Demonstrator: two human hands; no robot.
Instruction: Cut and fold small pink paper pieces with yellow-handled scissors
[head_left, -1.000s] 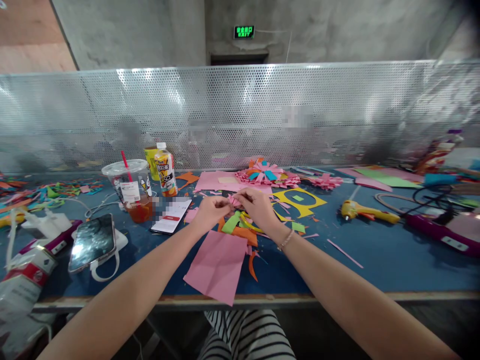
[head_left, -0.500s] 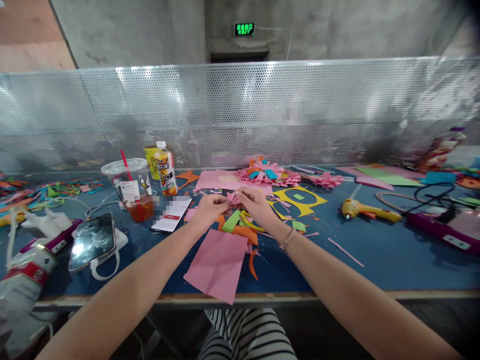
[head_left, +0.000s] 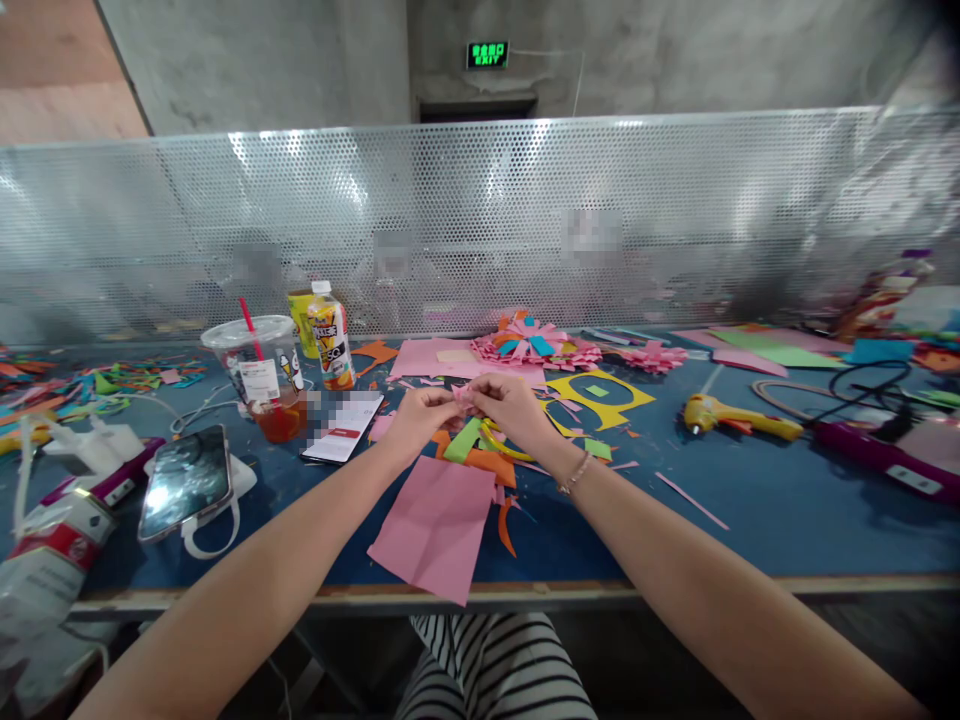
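Between my two hands is a small piece of pink paper [head_left: 463,399], pinched over the middle of the table. My left hand [head_left: 421,420] grips it from the left with thumb and fingers closed. From the other side my right hand [head_left: 512,408] pinches it too, covering much of it. Just below lie a green paper scrap [head_left: 463,440], orange paper [head_left: 491,466] and the yellow handle of what looks like scissors [head_left: 501,445], partly hidden by my right hand. A larger pink sheet [head_left: 435,528] hangs slightly over the table's front edge.
Behind my hands sits a layered pink paper flower [head_left: 525,343], with yellow cut-out paper [head_left: 600,400] nearby. A yellow glue gun [head_left: 739,420] lies right. On the left are a plastic cup [head_left: 262,385], a bottle [head_left: 330,340] and a phone [head_left: 187,483]. A perforated metal panel [head_left: 480,220] stands behind.
My fingers have closed further over the pink paper, so less of it shows. Both hands stay in nearly the same place, and the things on the table have not moved.
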